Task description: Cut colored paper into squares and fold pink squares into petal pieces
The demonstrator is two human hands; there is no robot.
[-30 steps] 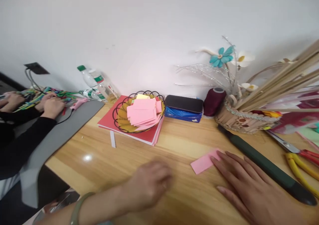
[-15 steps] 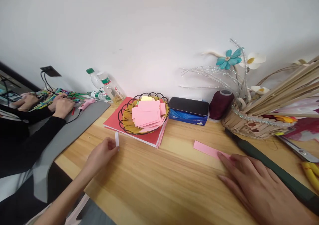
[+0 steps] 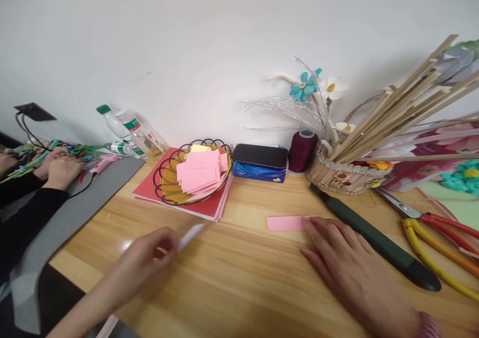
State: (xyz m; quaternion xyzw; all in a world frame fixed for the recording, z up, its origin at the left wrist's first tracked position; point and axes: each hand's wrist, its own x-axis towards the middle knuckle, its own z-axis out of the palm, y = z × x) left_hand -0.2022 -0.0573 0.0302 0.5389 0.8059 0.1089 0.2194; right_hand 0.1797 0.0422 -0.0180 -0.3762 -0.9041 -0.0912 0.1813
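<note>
Between thumb and fingers of my left hand (image 3: 155, 250) is a narrow white strip (image 3: 191, 235), blurred by motion, held over the wooden table. My right hand (image 3: 348, 255) lies with stretched fingers on the table, its fingertips on the right end of a pink paper strip (image 3: 285, 223). The strip's left part shows; the rest is under the fingers. Behind the hands, a woven basket (image 3: 168, 180) holds several pink paper pieces (image 3: 200, 173) and rests on red paper sheets (image 3: 144, 188).
A black phone (image 3: 261, 156) lies on a blue tissue pack (image 3: 258, 172), beside a dark red thread spool (image 3: 302, 152). Right of my right hand lie a dark green tool (image 3: 377, 238) and scissors (image 3: 404, 208). Another person's hands (image 3: 63, 170) work at the left.
The view has turned to the right. My left hand has moved toward the right with the white strip, which is now tilted. My right hand stays on the pink strip.
</note>
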